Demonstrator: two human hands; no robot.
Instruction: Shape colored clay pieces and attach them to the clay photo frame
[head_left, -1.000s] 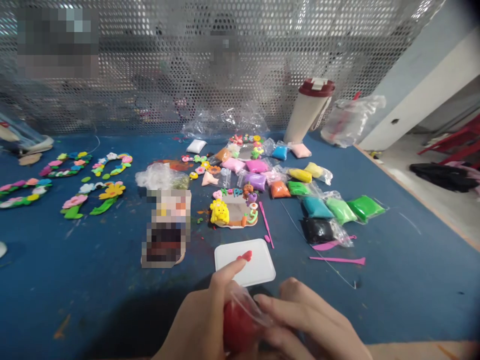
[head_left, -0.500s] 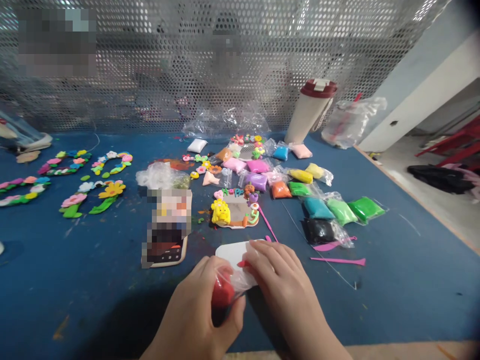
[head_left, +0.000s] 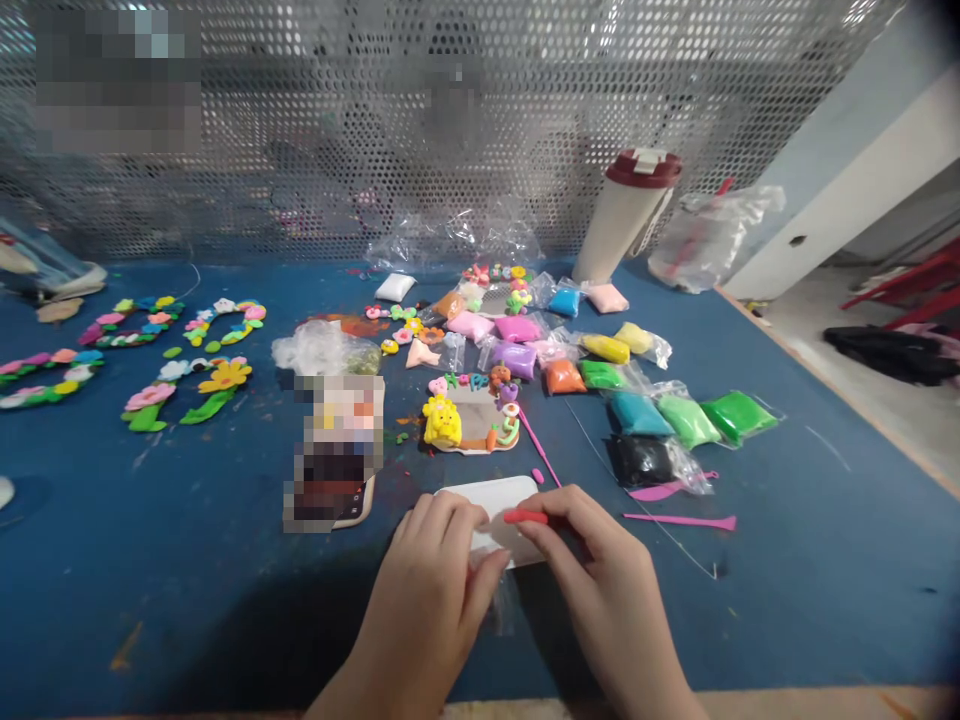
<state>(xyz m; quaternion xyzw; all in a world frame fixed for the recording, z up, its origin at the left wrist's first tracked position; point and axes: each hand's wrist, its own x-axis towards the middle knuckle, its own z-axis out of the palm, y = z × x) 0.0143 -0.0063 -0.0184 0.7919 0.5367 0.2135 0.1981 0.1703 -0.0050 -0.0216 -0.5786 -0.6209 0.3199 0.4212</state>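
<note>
My right hand [head_left: 596, 555] pinches a small red piece of modelling clay [head_left: 525, 516] between thumb and fingertips, over a white rounded board [head_left: 491, 492]. To its left, my left hand [head_left: 439, 560] is closed around a clear plastic bag [head_left: 502, 600], whose end shows below the thumb. The red clay inside that bag is hidden behind my fingers. Just beyond the board lies a decorated frame [head_left: 457, 447] with a yellow figure, letters and small clay shapes along its rim. A pink modelling tool [head_left: 538, 445] rests beside the frame, next to a small pink piece [head_left: 537, 476].
Bagged clay in several colours, such as a green pack [head_left: 739, 417] and a black pack [head_left: 641, 460], lies to the right. More pink tools [head_left: 682, 521] sit nearer. A phone [head_left: 352, 510] is at left, flower-decorated frames [head_left: 225, 377] farther left, a tumbler [head_left: 626, 220] behind.
My right hand has drawn away from the bag to the right with a red clay piece. My left hand has turned over the bag, hiding the red lump.
</note>
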